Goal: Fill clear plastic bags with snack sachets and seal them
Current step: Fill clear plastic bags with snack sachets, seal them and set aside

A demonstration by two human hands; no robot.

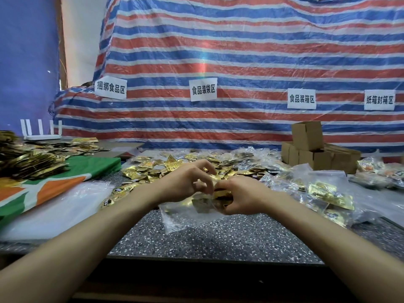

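A clear plastic bag (181, 217) lies on the speckled table (218, 239) at the centre, with several gold snack sachets (205, 203) inside its upper part. My left hand (185, 182) pinches the bag's top edge from the left. My right hand (242, 195) grips the same edge from the right, fingers curled over the sachets. A loose pile of gold sachets (166, 167) spreads just behind both hands.
Filled clear bags (323, 193) lie to the right, with brown cardboard boxes (310, 147) behind them. A stack of empty clear bags (72, 200) and a green-orange sheet (54, 178) lie left, beside dark-gold sachets (28, 160). A striped tarp (240, 62) with paper labels forms the back.
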